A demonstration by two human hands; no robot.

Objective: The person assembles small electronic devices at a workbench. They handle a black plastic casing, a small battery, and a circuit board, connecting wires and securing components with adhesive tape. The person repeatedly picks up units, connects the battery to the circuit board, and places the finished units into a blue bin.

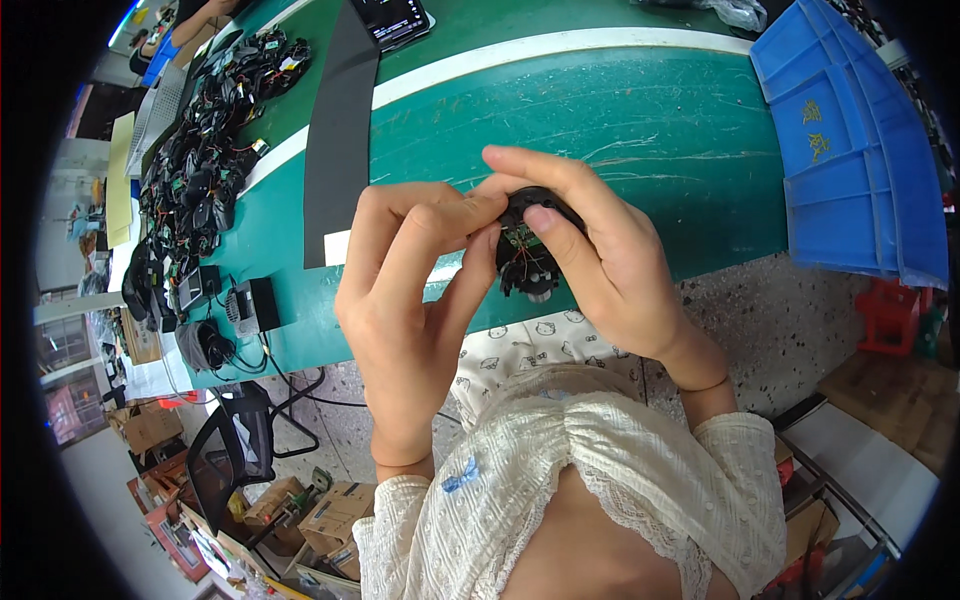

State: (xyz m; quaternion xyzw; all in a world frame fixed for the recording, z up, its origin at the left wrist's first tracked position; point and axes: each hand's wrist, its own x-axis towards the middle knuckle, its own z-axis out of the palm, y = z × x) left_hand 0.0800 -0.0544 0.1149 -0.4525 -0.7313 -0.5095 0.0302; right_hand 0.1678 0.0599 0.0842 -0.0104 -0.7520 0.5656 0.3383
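Observation:
A small black plastic housing is held up above the near edge of the green table. Inside it a green circuit board and several thin coloured wires show, with a silvery round part at its lower end. My right hand grips the housing from the right, thumb pressed over its upper face and fingers behind it. From the left, my left hand reaches to the housing's upper left edge with thumb and fingertips drawn together. Whatever those fingertips pinch is hidden.
Many black wired assemblies lie piled at the left. Near them sits a black box-shaped device with cables. A dark grey strip crosses the green table; a tablet stands at the back. Blue crates stand at the right.

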